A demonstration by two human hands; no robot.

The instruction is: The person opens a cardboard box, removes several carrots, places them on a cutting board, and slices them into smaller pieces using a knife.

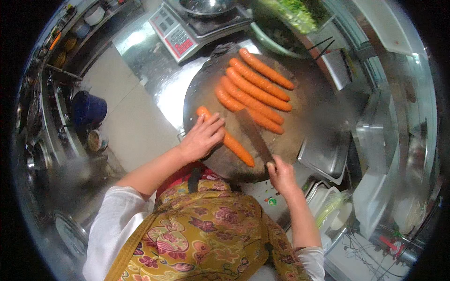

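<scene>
A peeled carrot (238, 150) lies slantwise on a round chopping block (218, 159) close in front of me. Over its upper part rests my left hand (204, 135), the fingers laid across it. My right hand (282, 172) grips the handle of a cleaver (254, 135), most of that handle hidden by the fingers. The blade points up and to the left, between the single carrot and a row of several whole carrots (258, 84). The blade's tip overlaps the nearest carrot of the row in view; whether they touch I cannot tell.
A digital scale (179, 37) bearing a metal bowl (207, 5) stands beyond the block. A green-rimmed basin (270, 42) and chopped greens (293, 14) are at the far right. Metal trays (325, 154) sit to the right. A blue bucket (89, 107) stands on the floor at left.
</scene>
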